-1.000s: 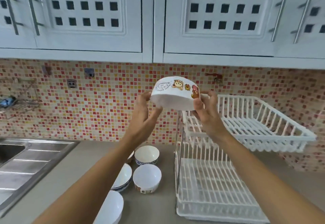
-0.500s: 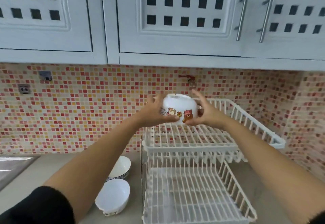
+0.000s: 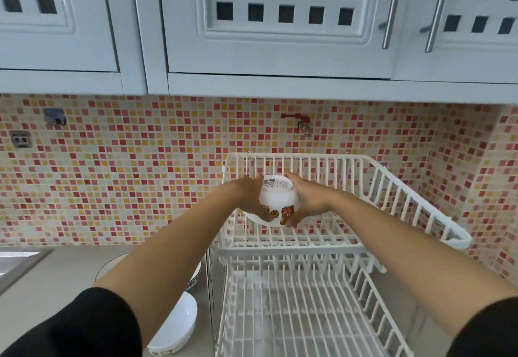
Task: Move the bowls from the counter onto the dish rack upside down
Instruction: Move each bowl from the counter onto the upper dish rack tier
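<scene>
A white bowl with cartoon animals (image 3: 277, 200) is turned upside down, its labelled base facing up. My left hand (image 3: 250, 197) grips its left side and my right hand (image 3: 307, 199) its right side. The bowl is low over the front left of the upper tier of the white dish rack (image 3: 392, 197); I cannot tell whether its rim touches the wires. The lower tier (image 3: 302, 314) holds nothing. Two more white bowls are on the counter left of the rack: one (image 3: 176, 326) near my left elbow, another (image 3: 193, 275) mostly hidden behind my forearm.
A steel sink edge (image 3: 16, 264) shows at the far left. Cabinets (image 3: 280, 20) hang overhead above the rack. A red tap (image 3: 301, 122) sticks out of the mosaic wall behind the rack. Grey counter (image 3: 70, 269) lies between the sink and the bowls.
Both hands flipped the bowl upside down and carried it from in front of the wall down into the upper tier. The view shifted right and closer to the rack.
</scene>
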